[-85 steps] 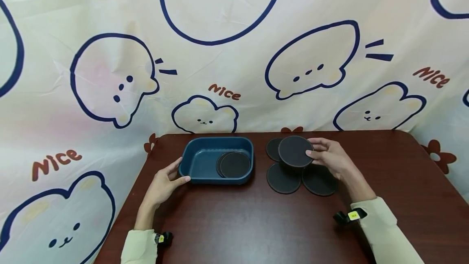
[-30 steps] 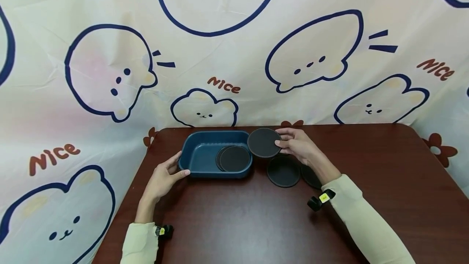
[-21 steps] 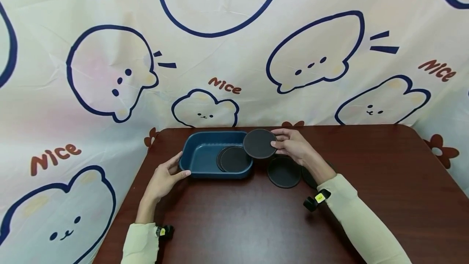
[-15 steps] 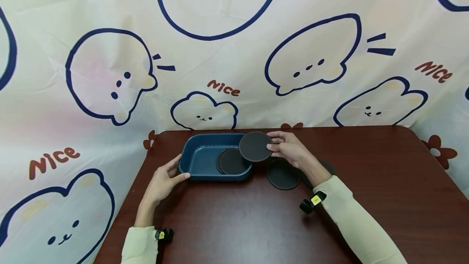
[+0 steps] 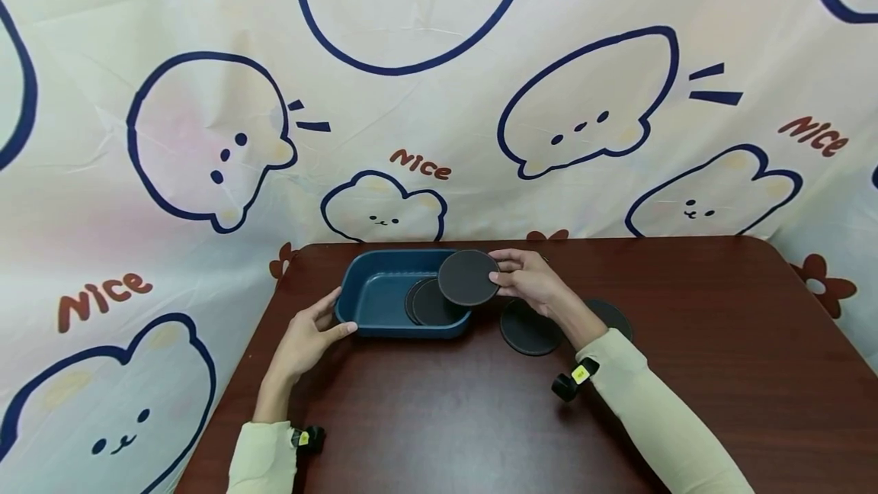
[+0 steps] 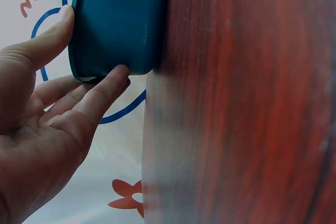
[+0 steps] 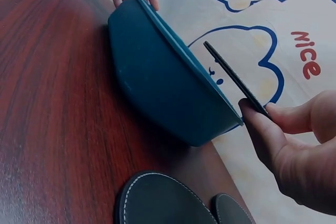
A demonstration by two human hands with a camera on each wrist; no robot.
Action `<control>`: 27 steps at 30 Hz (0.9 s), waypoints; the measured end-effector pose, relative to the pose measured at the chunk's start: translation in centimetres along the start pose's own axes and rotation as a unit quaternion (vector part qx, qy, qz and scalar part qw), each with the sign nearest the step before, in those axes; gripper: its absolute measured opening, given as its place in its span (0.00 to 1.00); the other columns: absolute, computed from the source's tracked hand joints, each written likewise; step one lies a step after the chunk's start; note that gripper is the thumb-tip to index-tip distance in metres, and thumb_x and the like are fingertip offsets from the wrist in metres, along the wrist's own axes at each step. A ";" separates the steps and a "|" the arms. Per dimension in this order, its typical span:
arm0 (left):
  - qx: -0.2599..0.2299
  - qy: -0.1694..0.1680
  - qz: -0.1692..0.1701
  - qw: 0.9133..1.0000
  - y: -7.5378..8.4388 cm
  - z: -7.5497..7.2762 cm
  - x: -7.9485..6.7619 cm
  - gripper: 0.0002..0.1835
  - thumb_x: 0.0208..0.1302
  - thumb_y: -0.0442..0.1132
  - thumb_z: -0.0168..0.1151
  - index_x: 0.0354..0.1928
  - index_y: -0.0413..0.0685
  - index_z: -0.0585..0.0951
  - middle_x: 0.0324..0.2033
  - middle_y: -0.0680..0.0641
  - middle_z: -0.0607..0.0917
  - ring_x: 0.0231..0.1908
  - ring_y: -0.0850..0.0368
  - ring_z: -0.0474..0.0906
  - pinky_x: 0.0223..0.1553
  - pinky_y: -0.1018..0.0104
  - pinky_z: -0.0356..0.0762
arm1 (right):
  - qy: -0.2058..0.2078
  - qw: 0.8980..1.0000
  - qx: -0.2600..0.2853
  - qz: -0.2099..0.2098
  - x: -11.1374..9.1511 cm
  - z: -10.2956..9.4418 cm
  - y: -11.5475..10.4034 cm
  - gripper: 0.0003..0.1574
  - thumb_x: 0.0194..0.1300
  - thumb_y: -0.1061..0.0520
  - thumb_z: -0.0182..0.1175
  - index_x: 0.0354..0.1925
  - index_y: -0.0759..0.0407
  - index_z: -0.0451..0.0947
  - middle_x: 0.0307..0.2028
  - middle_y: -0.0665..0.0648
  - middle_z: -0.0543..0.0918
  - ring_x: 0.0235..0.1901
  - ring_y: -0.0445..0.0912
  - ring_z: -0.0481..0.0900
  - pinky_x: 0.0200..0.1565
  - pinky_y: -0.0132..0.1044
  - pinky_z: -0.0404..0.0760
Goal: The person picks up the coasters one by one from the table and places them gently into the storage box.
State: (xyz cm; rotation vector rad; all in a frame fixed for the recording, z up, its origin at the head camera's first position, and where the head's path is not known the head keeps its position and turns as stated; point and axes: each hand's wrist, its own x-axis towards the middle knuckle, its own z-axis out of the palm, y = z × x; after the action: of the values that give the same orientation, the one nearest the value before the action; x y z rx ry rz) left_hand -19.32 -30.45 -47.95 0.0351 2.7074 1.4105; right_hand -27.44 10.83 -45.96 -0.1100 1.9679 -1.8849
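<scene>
My left hand holds the left end of a blue rectangular tray, thumb at the rim and fingers against the outer wall, as the left wrist view also shows. Inside, at the right end, overlapping black round coasters lie flat. My right hand pinches another black coaster by its right edge, thumb on top and fingers beneath. In the head view this coaster overlaps the tray's right rim; the right wrist view shows it tilted, edge-on, above rim level.
Black coasters with pale stitched edges lie on the dark wooden table right of the tray: one near coaster, and one partly hidden by my right forearm. A printed cloth hangs behind the table.
My right hand has carried the pinched coaster leftward from above the other coasters to over the tray's right end. My left hand stays at the tray, and the tray has hardly moved.
</scene>
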 end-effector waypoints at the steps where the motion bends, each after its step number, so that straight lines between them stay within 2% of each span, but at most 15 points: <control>1: -0.001 0.000 0.001 1.000 0.0 0.0 0.0 0.44 0.75 0.42 0.70 0.86 0.50 0.59 0.77 0.32 0.71 0.72 0.34 0.76 0.66 0.43 0.80 | -0.002 1.000 0.001 0.001 0.0 0.1 0.0 0.34 0.79 0.65 0.60 0.78 0.63 0.67 0.67 0.69 0.79 0.42 0.38 0.89 0.52 0.35 0.89; 7: 0.000 -0.001 0.001 1.000 0.0 0.0 0.0 0.44 0.75 0.43 0.70 0.86 0.50 0.59 0.77 0.32 0.71 0.73 0.35 0.76 0.66 0.44 0.81 | -0.002 1.000 0.000 0.004 0.3 0.7 -0.3 0.33 0.79 0.65 0.60 0.78 0.62 0.67 0.68 0.69 0.78 0.44 0.39 0.89 0.57 0.41 0.89; 13: -0.001 -0.001 0.001 1.000 0.0 -0.1 0.0 0.44 0.75 0.42 0.69 0.86 0.50 0.58 0.77 0.32 0.71 0.73 0.35 0.75 0.66 0.44 0.81 | -0.010 1.000 0.011 -0.001 0.4 1.3 -0.3 0.33 0.79 0.65 0.60 0.78 0.64 0.67 0.67 0.69 0.79 0.42 0.39 0.89 0.54 0.39 0.89; 27: -0.001 -0.001 0.001 1.000 0.0 0.0 0.0 0.44 0.75 0.43 0.70 0.86 0.51 0.58 0.77 0.32 0.71 0.72 0.35 0.76 0.66 0.43 0.80 | -0.011 1.000 0.005 -0.004 0.9 2.2 -0.4 0.32 0.78 0.66 0.61 0.76 0.63 0.70 0.64 0.68 0.82 0.41 0.39 0.89 0.55 0.41 0.90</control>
State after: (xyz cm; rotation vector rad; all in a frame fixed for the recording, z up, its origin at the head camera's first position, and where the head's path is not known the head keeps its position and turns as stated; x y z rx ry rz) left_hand -19.33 -30.50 -47.95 0.0377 2.7053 1.4125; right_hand -27.58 8.44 -45.78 -0.1356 1.9468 -1.8907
